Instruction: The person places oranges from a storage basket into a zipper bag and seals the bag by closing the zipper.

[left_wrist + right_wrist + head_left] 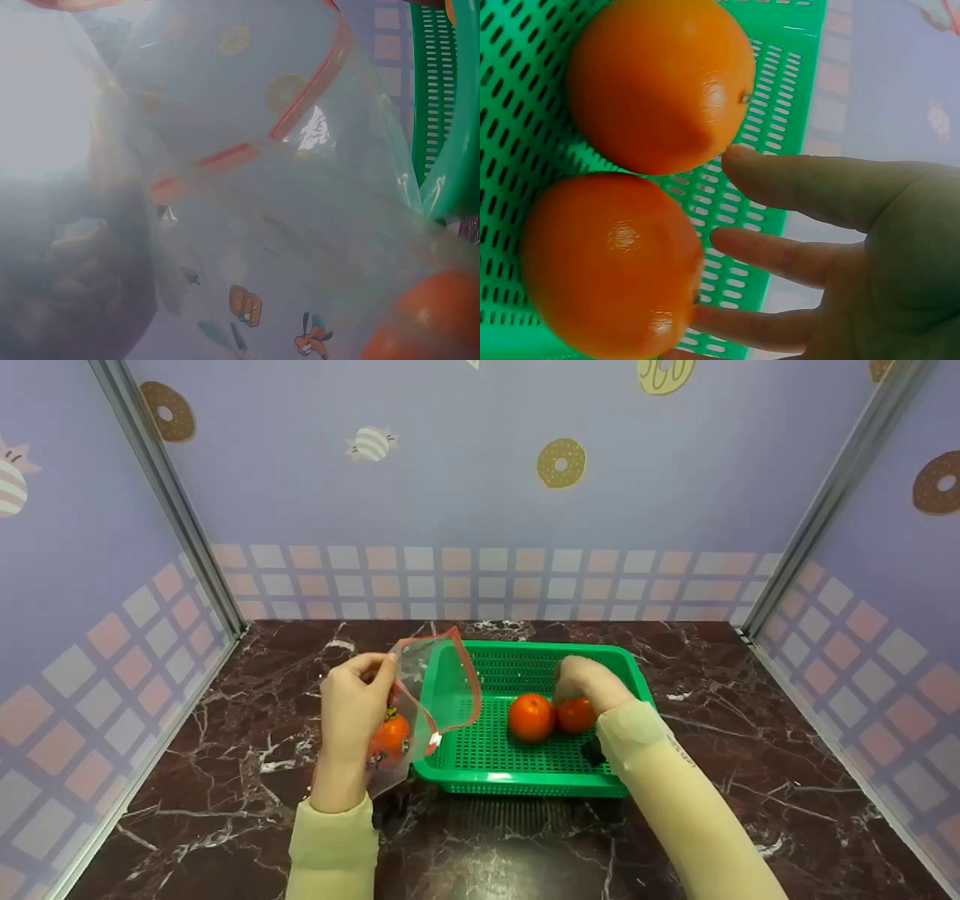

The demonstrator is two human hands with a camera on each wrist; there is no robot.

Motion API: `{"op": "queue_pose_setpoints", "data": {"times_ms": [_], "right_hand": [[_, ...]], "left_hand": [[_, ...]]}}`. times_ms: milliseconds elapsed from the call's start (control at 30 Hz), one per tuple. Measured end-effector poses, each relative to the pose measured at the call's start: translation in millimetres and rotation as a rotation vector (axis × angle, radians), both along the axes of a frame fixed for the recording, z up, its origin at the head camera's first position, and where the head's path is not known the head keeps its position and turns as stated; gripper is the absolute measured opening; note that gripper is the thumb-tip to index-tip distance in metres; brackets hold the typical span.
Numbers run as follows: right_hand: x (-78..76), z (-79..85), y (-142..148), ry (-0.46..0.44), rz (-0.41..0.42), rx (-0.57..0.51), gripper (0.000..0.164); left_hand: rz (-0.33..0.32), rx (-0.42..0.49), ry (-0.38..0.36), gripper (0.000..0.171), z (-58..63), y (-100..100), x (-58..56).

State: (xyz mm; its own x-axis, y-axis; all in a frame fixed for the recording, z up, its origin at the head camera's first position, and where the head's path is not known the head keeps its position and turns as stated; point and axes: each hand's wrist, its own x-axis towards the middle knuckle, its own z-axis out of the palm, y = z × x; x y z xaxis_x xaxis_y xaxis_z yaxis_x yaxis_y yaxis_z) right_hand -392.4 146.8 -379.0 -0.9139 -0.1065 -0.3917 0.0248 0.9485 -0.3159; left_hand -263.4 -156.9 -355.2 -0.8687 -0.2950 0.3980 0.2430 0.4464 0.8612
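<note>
**Orange fruits [532, 718]: smooth, round and apt to roll**

Nearest on the left, the left hand [352, 701] pinches a clear, red-edged bag [390, 776] near its mouth. The film looks light, limp and slick, so its red edge is probably the best hold. The bagged fruit [392, 733] likely drags the film down.

Just beside it, in the green basket [495, 778], two more lie close together. Their glossy skin suggests firm flesh, moderate weight and bruising under a hard squeeze. The right hand [589, 681] reaches in at the right-hand fruit [576, 716], fingers extended and gripping nothing; whether a fingertip touches, I cannot tell. Thumb opposite fingers, round the widest part, seems surest.

Beyond stands a patterned wall [465, 510].
</note>
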Motion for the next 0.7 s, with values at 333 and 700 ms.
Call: {"op": "queue_pose_setpoints", "data": {"times_ms": [333, 700], "right_hand": [[-5.2, -11.3, 7, -0.041, 0.065, 0.049, 0.057], [-8.0, -15.7, 10, -0.089, 0.077, 0.044, 0.062]], "left_hand": [[0.001, -0.001, -0.001, 0.024, 0.1, 0, -0.4], [0.006, -0.006, -0.012, 0.025, -0.6, 1, -0.7]]}}
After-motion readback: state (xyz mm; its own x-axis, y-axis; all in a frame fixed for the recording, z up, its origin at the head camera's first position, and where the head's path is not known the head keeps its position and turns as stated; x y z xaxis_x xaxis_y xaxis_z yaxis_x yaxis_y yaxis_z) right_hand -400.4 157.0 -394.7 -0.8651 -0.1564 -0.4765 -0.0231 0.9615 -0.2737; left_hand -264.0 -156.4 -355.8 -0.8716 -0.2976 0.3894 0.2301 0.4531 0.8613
